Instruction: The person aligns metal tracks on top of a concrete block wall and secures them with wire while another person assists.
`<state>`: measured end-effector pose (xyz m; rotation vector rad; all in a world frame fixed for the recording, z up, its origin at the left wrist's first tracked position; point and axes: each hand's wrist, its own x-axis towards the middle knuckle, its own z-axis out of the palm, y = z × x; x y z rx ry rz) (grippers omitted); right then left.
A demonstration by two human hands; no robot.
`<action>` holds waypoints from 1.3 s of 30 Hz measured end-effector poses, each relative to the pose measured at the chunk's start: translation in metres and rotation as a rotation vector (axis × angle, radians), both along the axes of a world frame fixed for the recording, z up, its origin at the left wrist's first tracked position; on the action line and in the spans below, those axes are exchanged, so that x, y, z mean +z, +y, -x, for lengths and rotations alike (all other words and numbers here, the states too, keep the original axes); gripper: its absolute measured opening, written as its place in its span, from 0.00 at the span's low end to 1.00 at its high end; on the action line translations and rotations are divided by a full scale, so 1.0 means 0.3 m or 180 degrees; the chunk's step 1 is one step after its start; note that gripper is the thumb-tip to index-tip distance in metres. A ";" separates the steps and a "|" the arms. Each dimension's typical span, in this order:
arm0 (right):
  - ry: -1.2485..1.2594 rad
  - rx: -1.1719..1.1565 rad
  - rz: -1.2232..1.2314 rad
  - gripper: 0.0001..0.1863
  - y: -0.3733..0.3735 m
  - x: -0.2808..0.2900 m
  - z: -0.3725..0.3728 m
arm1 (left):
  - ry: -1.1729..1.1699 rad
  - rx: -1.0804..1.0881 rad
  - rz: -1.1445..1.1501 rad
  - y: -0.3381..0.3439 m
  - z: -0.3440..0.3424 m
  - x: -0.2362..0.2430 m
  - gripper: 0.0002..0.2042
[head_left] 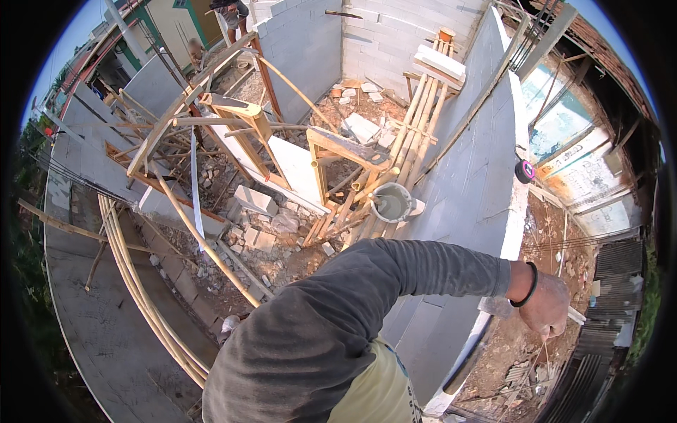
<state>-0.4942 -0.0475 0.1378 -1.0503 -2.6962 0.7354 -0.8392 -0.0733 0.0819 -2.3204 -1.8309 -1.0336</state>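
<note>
My left arm, in a dark grey sleeve, reaches across to the right over the top of a pale block wall (451, 218). Past the wall's outer side, my left hand (544, 304), with a black band at the wrist, is closed in a pinch. A thin string (547, 352) hangs down from its fingertips; its lower end is hard to make out. Below the wrist, a grey lump (496, 306) rests on the wall's top edge, its kind unclear. Farther along that edge sits a round pink-and-black tape measure (524, 171). My right hand is out of view.
A bucket (391, 203) with grey contents stands by bamboo poles (419, 127) inside the wall. Wooden frames (345, 146), broken blocks (255, 200) and rubble lie below. Rusty corrugated sheets (610, 282) are beyond the wall. Another person (231, 14) stands at the far left.
</note>
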 end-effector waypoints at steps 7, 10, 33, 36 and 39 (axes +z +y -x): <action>-0.0287 -0.0576 -0.0201 0.12 -0.056 0.017 -0.235 | 0.0028 -0.0086 -0.0077 0.037 -0.017 0.007 0.12; -0.0323 -0.0732 -0.0270 0.12 -0.076 0.029 -0.315 | 0.0031 -0.0085 -0.0086 0.010 -0.020 0.022 0.11; 0.0642 0.0590 -0.1060 0.09 0.131 -0.055 0.583 | 0.0016 0.1720 -0.1311 -0.270 0.311 -0.175 0.15; 0.0687 0.0652 -0.1084 0.10 0.155 -0.047 0.667 | -0.1376 0.2750 -0.1075 -0.588 0.447 -0.399 0.17; 0.0696 0.0847 -0.1118 0.10 0.182 -0.051 0.749 | -0.2981 0.4123 -0.0814 -0.966 0.457 -0.852 0.13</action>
